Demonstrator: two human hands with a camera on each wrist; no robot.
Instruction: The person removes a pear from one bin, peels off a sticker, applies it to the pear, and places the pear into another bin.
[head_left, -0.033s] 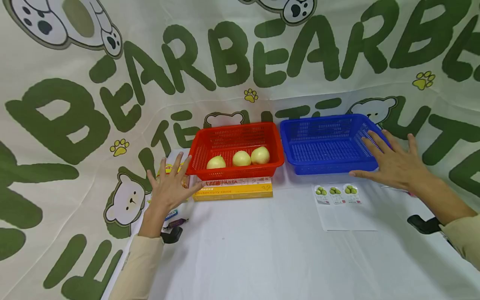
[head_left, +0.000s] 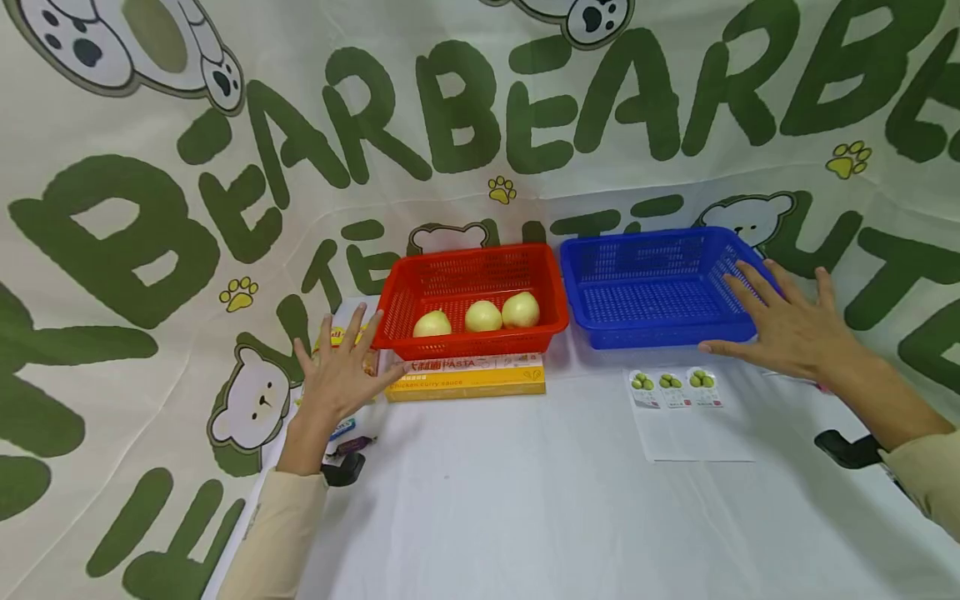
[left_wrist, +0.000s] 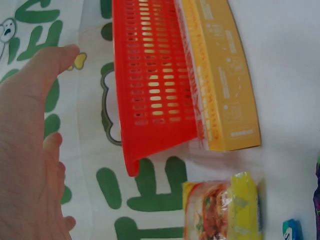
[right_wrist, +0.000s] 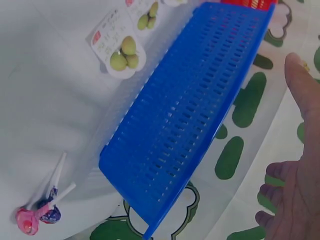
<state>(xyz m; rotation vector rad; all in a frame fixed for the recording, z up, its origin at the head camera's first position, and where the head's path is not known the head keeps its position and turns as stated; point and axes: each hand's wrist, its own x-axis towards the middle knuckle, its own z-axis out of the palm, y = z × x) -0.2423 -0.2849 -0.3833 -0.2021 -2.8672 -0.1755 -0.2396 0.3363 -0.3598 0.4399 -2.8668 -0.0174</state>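
Nothing has visibly moved: left hand point(head_left: 341, 375) and right hand point(head_left: 798, 329) spread, fingers grasping nothing.
Pale fruits point(head_left: 521, 310) sit in the red basket point(head_left: 480, 345), blue basket point(head_left: 667, 336) to its right; a hand's bump could roll them.

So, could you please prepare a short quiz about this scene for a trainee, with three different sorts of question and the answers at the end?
1. Count: how many pale round fruits lie in the red basket?

2. True or false: the yellow box lies along the front of the red basket, not inside it.

3. Multiple choice: which of these is nearest to the right hand?
A) the red basket
B) the blue basket
C) the yellow box

Key:
1. Three.
2. True.
3. B. The hand's spread fingers are at the blue basket's right end.
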